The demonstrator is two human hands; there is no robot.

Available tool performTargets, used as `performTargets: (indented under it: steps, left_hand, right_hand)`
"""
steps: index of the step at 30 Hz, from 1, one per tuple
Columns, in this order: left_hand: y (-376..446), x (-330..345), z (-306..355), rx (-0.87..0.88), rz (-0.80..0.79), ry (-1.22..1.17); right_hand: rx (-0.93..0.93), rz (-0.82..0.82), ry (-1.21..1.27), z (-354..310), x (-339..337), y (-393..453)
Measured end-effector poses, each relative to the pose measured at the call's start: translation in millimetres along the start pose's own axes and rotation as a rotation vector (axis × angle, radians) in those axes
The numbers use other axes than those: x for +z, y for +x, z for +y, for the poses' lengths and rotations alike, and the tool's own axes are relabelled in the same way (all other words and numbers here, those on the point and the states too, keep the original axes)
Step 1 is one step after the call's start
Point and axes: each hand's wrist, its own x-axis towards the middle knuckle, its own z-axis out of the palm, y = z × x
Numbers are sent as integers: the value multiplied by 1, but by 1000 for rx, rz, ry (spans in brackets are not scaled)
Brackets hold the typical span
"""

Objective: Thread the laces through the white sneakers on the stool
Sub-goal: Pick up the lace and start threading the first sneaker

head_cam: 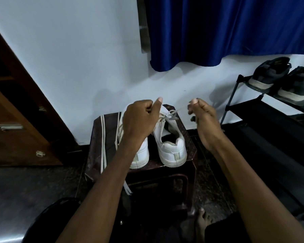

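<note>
Head view:

- Stool (189,156): dark brown, glossy, angled corners; carries 2 white sneakers side by side, heels toward the camera.
- Right sneaker (171,149): below and between the 2 sets of fingers; heel, collar and dark opening visible; upper eyelets laced.
- Left sneaker (141,153): directly under the left fingers and wrist; only the heel and rear side show.
- Lace (171,115): white, runs from the right sneaker's top eyelets in a loop between the 2 hands, one strand rising left to the left fingers, one thin strand stretching right toward the right fingers.
- Left hand (139,120): above the sneakers' tongues; fingers curled in, thumb raised, pinching the lace end against the curled fingers.
- Right hand (203,116): level with the left hand, well apart from it, beyond the stool's right edge; fingers curled tight, thumb on top; the lace strand leads to the fingertips, so it appears pinched, though the contact itself is blurred.
- Spare lace (103,144): 2 flat white strands left of the left fingers, lying across the stool top and hanging over its near edge.
- Shoe rack (263,109): black, right of the right fingers; 2 dark shoes (279,76) on its top shelf.
- Curtain (226,28): blue, above both hands.
- Wooden door (16,120): far left of the left fingers.
- Bare foot (203,223): on the floor below the right forearm.
</note>
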Motion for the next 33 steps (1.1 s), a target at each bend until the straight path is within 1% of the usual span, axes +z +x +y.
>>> performTargets:
  steps: [2, 4, 5, 6, 7, 8, 11, 13, 17, 19, 20, 22, 23, 24, 26, 28, 29, 30, 31, 32, 33]
  left_hand:
    - [-1, 5, 7, -141, -11, -364]
    - [-5, 9, 13, -365, -126, -668]
    - [-6, 11, 13, -445, -189, -750]
    - [-8, 14, 13, -471, -220, -776]
    - [-8, 15, 12, -456, -216, -754]
    - [-8, 16, 12, -397, -186, -667]
    - [-3, 15, 5, -71, -65, -192]
    - [0, 10, 6, 68, -35, 51]
    - [5, -3, 1, 91, -23, 407]
    - [4, -9, -1, 78, -30, 466]
    - [4, -12, 0, 55, -40, 458]
    - [4, -15, 2, -17, -68, 335]
    - [5, -15, 5, -73, -74, 206]
    - [6, -14, 7, -143, -71, 25]
    - [7, -13, 13, -318, -54, -458]
    - [8, -15, 21, -503, -96, -893]
    - [8, -16, 24, -555, -129, -1023]
    - [9, -15, 23, -573, -146, -1072]
    - [8, -16, 23, -552, -146, -1057]
    - [8, -15, 20, -489, -125, -959]
    - [7, -14, 16, -393, -93, -806]
  right_hand:
    - [154, 56, 368, -5, 7, 0]
    - [264, 73, 687, -6, 13, -1]
    - [287, 75, 770, -5, 16, -1]
    - [297, 78, 778, -4, 18, -2]
    - [294, 83, 724, -3, 19, -2]
    - [281, 89, 624, -1, 21, -2]
    - [201, 64, 321, 6, 24, -4]
    - [133, 36, 169, 9, 25, -6]
    - [77, 24, 53, 7, 24, -7]
    - [35, 14, -56, 8, 23, -5]
    - [7, -4, -155, 10, 21, -4]
    - [-39, -57, -418, 13, 17, -3]
    - [-64, -78, -565, 13, 14, -3]
    - [-98, -94, -699, 12, 12, -4]
    - [-119, -124, -855, 8, 8, -5]
    - [-76, -165, -877, 3, 2, -4]
    - [-58, -190, -875, 1, -1, -4]
    - [-46, -211, -865, 0, -4, -4]
    - [-43, -221, -846, -1, -6, -3]
    - [-32, -217, -815, -1, -7, -3]
    - [-15, -196, -789, -2, -8, -2]
